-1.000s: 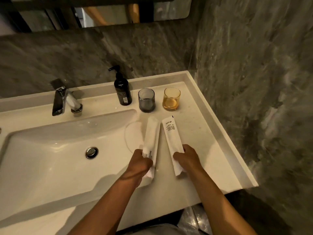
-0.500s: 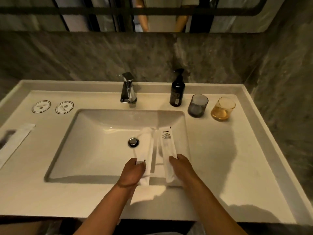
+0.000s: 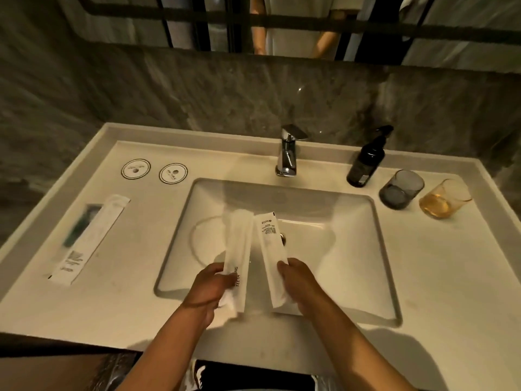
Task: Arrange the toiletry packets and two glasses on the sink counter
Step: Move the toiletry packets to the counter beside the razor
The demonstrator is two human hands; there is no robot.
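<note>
Over the basin [image 3: 324, 221], each hand pinched a long white packet by its near end: left hand [image 3: 210, 289] on one packet [image 3: 238, 249], right hand [image 3: 300, 280] on the other packet [image 3: 272, 249], both pointing toward 12 o'clock. They looked light and floppy, so gripping nearer the middle would probably steady them

We stand before a grey marbled stone wall [image 3: 197, 88] with a dark-framed mirror [image 3: 296, 24] above; warm dim light falls on a chrome faucet [image 3: 287, 150] and white rectangular basin [image 3: 352, 249].
</note>
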